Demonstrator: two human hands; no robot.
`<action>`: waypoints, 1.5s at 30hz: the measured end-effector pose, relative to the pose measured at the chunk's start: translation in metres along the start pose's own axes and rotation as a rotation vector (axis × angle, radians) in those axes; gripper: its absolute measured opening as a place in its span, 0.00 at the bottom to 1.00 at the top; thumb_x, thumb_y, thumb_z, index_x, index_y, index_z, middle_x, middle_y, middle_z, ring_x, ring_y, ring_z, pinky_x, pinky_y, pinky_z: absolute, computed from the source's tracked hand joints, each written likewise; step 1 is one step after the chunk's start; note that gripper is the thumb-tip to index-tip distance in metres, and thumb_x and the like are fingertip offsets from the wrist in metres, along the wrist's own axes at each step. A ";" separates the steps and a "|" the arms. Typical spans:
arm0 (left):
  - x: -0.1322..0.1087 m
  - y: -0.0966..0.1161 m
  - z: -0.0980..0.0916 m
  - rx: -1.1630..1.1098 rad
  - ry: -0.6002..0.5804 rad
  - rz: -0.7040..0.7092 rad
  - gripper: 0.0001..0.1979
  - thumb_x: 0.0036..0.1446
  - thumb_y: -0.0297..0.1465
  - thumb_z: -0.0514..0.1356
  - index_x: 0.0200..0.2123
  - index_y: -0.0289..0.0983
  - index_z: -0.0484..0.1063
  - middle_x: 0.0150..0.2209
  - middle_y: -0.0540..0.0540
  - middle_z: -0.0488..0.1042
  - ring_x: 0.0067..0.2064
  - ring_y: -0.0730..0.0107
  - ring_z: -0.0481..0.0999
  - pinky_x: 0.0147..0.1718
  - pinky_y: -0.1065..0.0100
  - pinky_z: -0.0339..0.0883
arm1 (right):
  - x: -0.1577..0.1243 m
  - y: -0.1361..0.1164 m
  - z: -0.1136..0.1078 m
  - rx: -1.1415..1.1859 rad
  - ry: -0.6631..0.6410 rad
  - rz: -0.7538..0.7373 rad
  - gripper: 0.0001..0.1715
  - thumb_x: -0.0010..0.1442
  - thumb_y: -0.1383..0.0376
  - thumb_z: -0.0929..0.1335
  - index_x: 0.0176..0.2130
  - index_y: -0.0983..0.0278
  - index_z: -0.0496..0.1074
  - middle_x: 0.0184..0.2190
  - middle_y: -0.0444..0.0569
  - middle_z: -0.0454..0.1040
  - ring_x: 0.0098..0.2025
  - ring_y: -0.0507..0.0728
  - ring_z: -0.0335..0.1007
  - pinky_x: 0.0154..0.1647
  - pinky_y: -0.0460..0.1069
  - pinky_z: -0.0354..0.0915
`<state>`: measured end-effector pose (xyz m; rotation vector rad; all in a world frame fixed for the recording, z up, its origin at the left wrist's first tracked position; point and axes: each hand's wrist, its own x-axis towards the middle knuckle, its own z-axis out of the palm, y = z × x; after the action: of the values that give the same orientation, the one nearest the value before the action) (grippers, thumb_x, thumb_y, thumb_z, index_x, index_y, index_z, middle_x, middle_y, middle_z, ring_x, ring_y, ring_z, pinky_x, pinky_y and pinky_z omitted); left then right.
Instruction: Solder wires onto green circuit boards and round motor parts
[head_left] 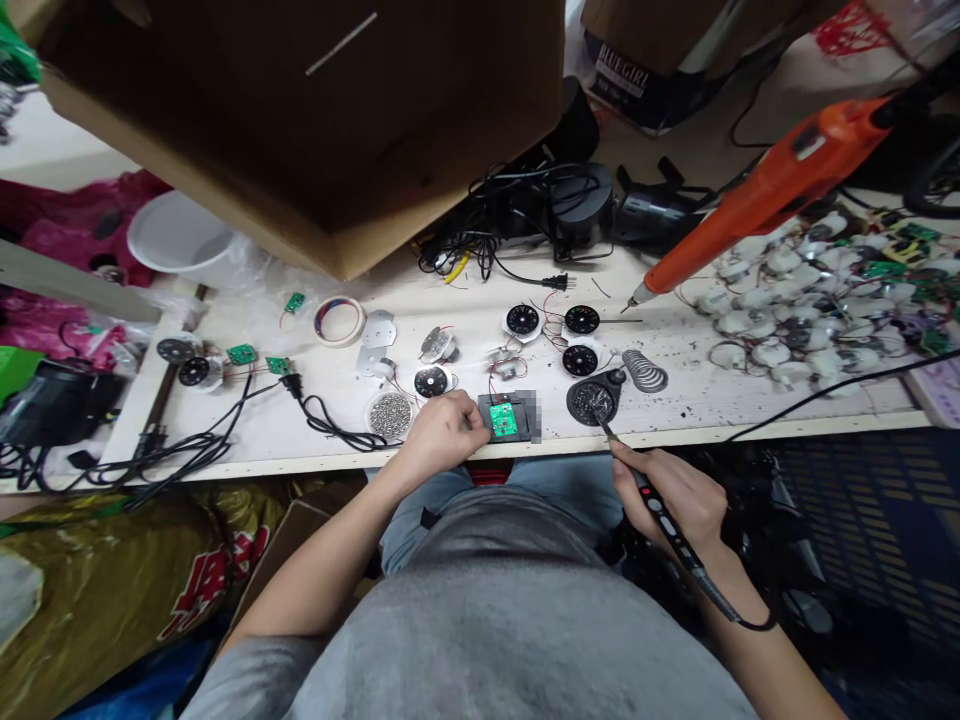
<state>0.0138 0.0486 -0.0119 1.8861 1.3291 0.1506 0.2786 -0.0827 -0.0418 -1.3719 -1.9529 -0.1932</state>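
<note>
My right hand [675,495] is wrapped around a black soldering iron [667,522] with a small lit red display. Its tip reaches into a dark round dish [581,400] near the table's front edge. My left hand [448,430] has its fingers pressed together at the left edge of a black pad [517,432]; what they hold, if anything, is hidden. On that pad lies a green circuit board [503,419], with a thin wire running up to a small motor part [506,362]. A bowl of small metal pieces [390,413] stands left of my left hand.
An orange electric screwdriver [765,195] slants in from the right, near a heap of white motors [780,310]. A large cardboard box [352,235] overhangs the back. A tape roll [339,322], black-disc motors [523,321], a metal coil [643,372] and a plug cord [330,428] lie around.
</note>
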 end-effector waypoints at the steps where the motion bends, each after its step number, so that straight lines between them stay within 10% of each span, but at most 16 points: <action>1: 0.000 0.000 0.000 0.000 -0.004 -0.008 0.08 0.48 0.22 0.64 0.20 0.37 0.72 0.29 0.51 0.75 0.28 0.73 0.69 0.32 0.70 0.63 | 0.000 0.000 0.000 0.001 0.007 -0.002 0.13 0.62 0.77 0.71 0.46 0.66 0.78 0.28 0.47 0.81 0.24 0.51 0.75 0.28 0.46 0.72; 14: 0.001 0.003 0.000 0.018 -0.027 -0.052 0.07 0.49 0.24 0.64 0.21 0.37 0.73 0.30 0.49 0.78 0.34 0.67 0.76 0.36 0.68 0.66 | -0.005 -0.021 -0.009 0.060 0.079 0.517 0.09 0.65 0.65 0.73 0.46 0.60 0.82 0.34 0.45 0.84 0.25 0.52 0.77 0.28 0.47 0.73; 25: 0.001 0.002 0.001 0.038 -0.022 -0.036 0.07 0.49 0.24 0.64 0.21 0.38 0.72 0.30 0.49 0.78 0.33 0.67 0.77 0.36 0.69 0.67 | 0.025 -0.051 0.016 0.417 0.019 0.125 0.17 0.64 0.72 0.71 0.51 0.58 0.79 0.34 0.43 0.84 0.28 0.54 0.81 0.28 0.47 0.77; 45: 0.000 0.002 0.002 -0.022 -0.006 -0.053 0.06 0.47 0.24 0.63 0.21 0.37 0.73 0.29 0.50 0.78 0.32 0.69 0.76 0.33 0.69 0.66 | 0.031 -0.050 0.027 0.404 -0.069 -0.004 0.24 0.62 0.75 0.71 0.56 0.58 0.76 0.35 0.42 0.84 0.27 0.52 0.79 0.29 0.46 0.76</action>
<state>0.0163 0.0476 -0.0123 1.8300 1.3670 0.1315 0.2175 -0.0668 -0.0274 -1.1183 -1.9193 0.2396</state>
